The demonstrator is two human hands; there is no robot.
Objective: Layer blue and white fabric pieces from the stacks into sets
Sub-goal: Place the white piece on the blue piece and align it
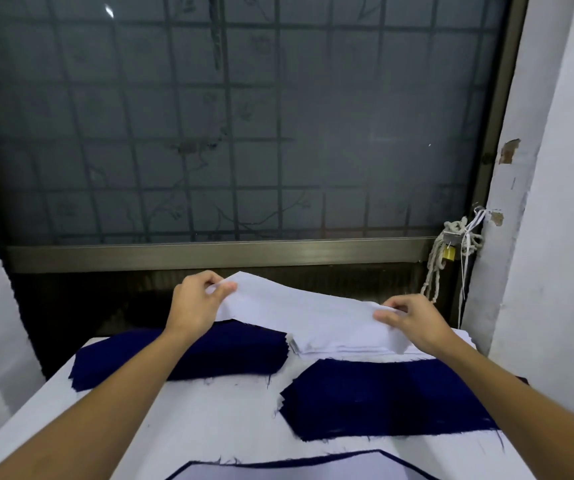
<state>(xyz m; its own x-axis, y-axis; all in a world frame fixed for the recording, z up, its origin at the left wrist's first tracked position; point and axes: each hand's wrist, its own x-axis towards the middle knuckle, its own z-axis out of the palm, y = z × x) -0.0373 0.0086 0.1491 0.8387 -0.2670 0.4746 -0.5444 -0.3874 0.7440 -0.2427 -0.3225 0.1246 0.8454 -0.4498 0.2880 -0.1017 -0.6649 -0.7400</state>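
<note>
A white fabric piece [299, 306] is lifted above the white stack [348, 348] at the far right of the table. My left hand [195, 303] pinches its far left corner and my right hand [413, 320] pinches its right edge. A dark blue stack [230, 351] lies at the far left, partly under my left forearm. Another dark blue stack [382, 396] lies nearer, on the right. At the bottom edge lies a layered set [278, 471]: a white piece on a dark blue piece whose rim shows around it.
The white table [209, 417] ends at a window with frosted glass and a metal grille [244, 133]. Rope and a padlock [450, 251] hang at the window's right corner. A white wall [555, 237] stands close on the right.
</note>
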